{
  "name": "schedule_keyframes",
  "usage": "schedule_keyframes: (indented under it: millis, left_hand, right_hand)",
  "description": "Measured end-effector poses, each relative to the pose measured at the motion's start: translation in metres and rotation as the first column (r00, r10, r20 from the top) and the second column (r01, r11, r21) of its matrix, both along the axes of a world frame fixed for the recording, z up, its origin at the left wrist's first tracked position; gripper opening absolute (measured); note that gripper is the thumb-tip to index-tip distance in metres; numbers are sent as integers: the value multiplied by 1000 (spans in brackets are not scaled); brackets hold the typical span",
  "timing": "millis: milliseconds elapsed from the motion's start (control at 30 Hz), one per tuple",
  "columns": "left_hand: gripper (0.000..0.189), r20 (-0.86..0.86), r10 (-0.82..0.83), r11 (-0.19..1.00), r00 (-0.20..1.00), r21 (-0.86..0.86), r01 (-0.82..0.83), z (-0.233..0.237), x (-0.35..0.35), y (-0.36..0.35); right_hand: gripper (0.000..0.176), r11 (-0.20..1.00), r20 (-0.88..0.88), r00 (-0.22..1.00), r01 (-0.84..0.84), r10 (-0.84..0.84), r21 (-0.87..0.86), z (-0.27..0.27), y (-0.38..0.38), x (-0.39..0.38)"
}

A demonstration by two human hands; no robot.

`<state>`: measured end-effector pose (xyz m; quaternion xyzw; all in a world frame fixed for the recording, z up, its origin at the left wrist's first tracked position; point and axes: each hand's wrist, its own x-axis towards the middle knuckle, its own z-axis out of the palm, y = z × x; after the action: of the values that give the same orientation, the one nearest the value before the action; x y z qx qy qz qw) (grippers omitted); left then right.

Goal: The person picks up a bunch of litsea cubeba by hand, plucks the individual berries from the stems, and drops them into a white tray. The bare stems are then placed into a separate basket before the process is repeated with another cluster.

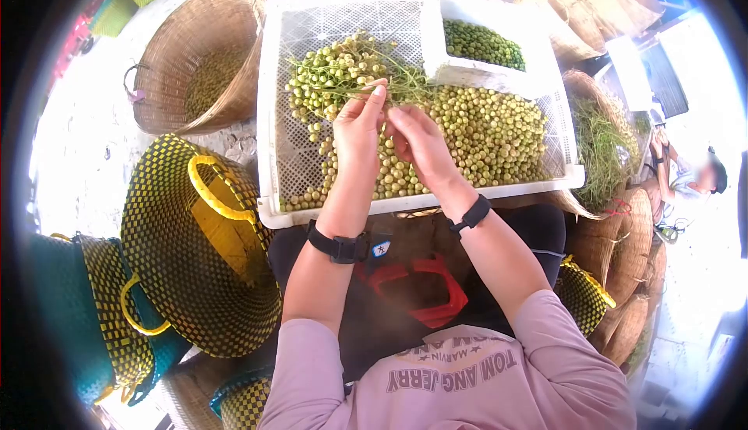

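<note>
My left hand (360,125) is closed in a pinch on thin green stems of a fruit bunch, thumb on top. Small round yellow-green fruits (335,68) hang on the stems to the left of its fingertips. My right hand (421,142) is close beside it with curled fingers pressed together near the stems; what they hold is hidden. Both hands are above a white perforated tray (300,149). Loose round fruits (491,130) are spread across the tray's right and front. At its far right corner is a white box (483,75) of smaller, darker green fruits (485,44).
To the left stand a wicker basket (167,64) with fruits inside and a black-and-yellow woven basket (164,251). At right, another basket holds green stems (596,149). More woven baskets (623,251) line the right side. A person (689,185) sits farther right.
</note>
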<state>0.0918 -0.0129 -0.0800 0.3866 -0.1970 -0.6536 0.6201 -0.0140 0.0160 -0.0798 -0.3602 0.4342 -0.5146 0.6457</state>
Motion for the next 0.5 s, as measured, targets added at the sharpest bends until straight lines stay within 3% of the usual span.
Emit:
schedule_keyframes:
  millis: [67,133,200,267,333,500]
  left_hand:
    - [19,41,58,991,998,-122,-52,-2,-7,0]
    - [18,32,60,990,998,-132,-55,-2,-4,-1]
    - [15,-120,8,998,993,65,0,-3,6,-2]
    - [15,-190,-34,996,981,78,49,-8,15,-5]
    - [17,-378,-101,984,920,101,149,-11,17,-7]
    - [19,-366,-163,975,916,84,207,-10,15,-5]
  right_hand:
    - [17,995,-236,969,54,-74,-90,-2,-1,6]
    - [15,988,-199,976,66,-94,-141,-2,2,5]
    - [16,994,-83,996,15,-23,-107,-2,6,-1]
    - [15,998,-2,999,38,-38,-50,-6,6,-6]
    - [15,997,186,980,73,-68,-18,-9,1,-12]
    - [18,984,103,979,168,-173,61,-2,-6,-6]
